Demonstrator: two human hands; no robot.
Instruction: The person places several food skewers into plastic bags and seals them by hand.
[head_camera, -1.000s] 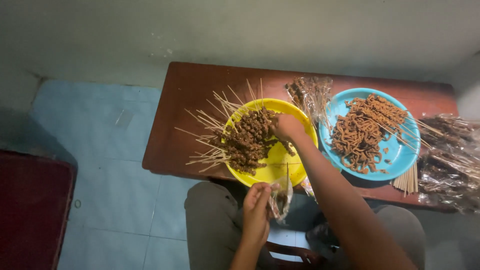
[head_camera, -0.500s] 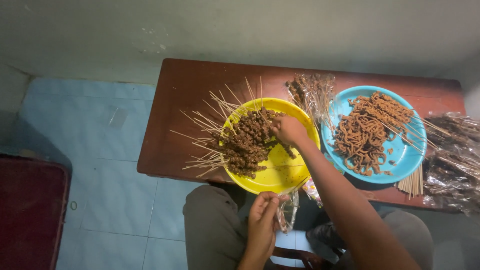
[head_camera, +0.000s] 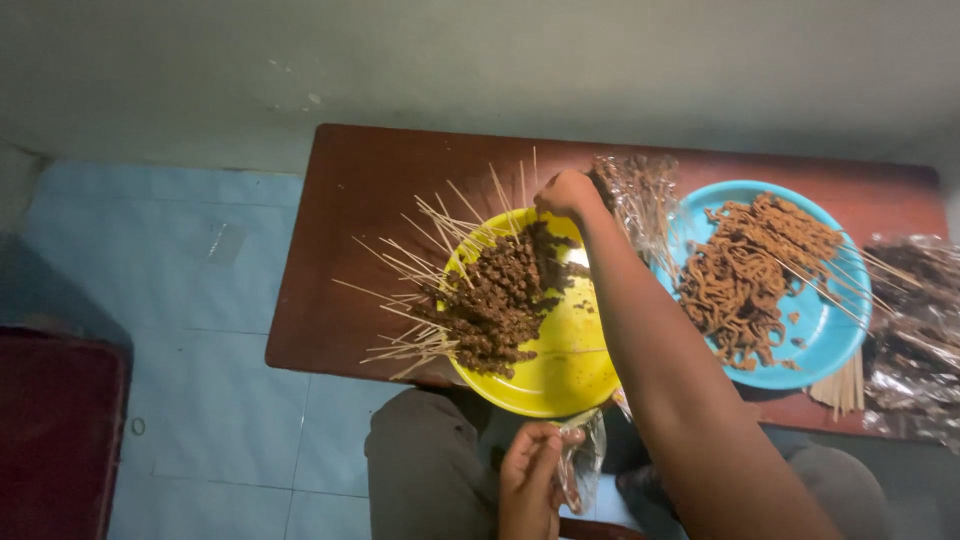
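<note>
My right hand (head_camera: 566, 193) reaches over the far rim of a yellow plate (head_camera: 560, 370), fingers closed around the ends of some skewers. The plate holds a pile of dark brown skewered pieces (head_camera: 497, 296) with bamboo sticks fanning out to the left. My left hand (head_camera: 527, 478) is below the plate near my lap, pinching a small clear plastic bag (head_camera: 580, 462) that hangs under the plate's near edge.
A brown wooden table (head_camera: 340, 260) carries the plates. A blue plate (head_camera: 825, 330) of lighter brown skewers sits to the right. Clear plastic packs of skewers lie behind (head_camera: 640, 190) and at far right (head_camera: 915, 330). Bare sticks (head_camera: 845, 385) lie near the blue plate. Blue floor tiles at left.
My right hand has moved from the middle of the yellow plate to its far rim. My left hand with the plastic bag has dropped lower, below the plate's edge.
</note>
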